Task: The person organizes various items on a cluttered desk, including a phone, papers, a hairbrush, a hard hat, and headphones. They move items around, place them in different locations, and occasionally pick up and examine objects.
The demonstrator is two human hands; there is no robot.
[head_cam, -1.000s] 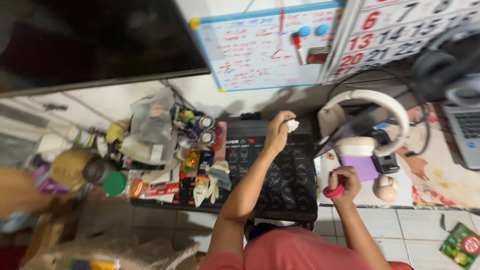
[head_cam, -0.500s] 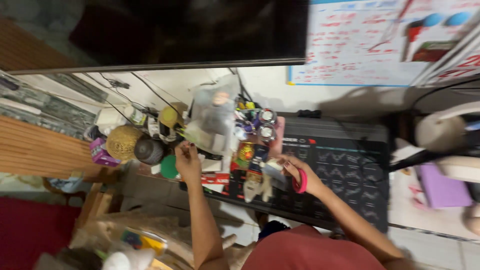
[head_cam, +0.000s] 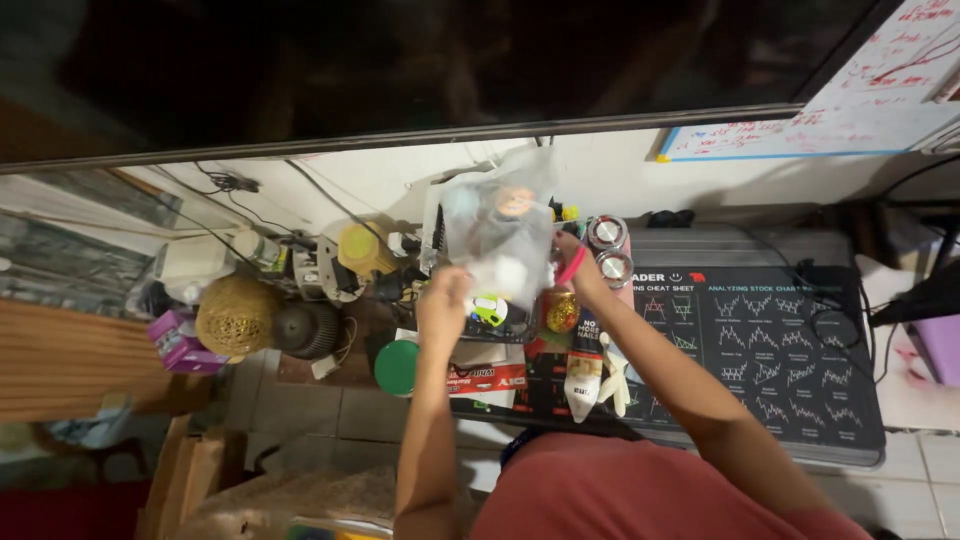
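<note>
From the head camera, the left hand [head_cam: 443,300] and the right hand [head_cam: 580,272], which wears a pink band [head_cam: 571,266], both pinch a clear plastic bag [head_cam: 497,235] above the messy desk [head_cam: 330,400], and it looks light, soft and floppy, best held near its top edge.

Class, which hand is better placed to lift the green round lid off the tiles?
Probably the left hand: it is at the clear plastic bag's left edge, directly above the green round lid; the right hand is farther right.
</note>
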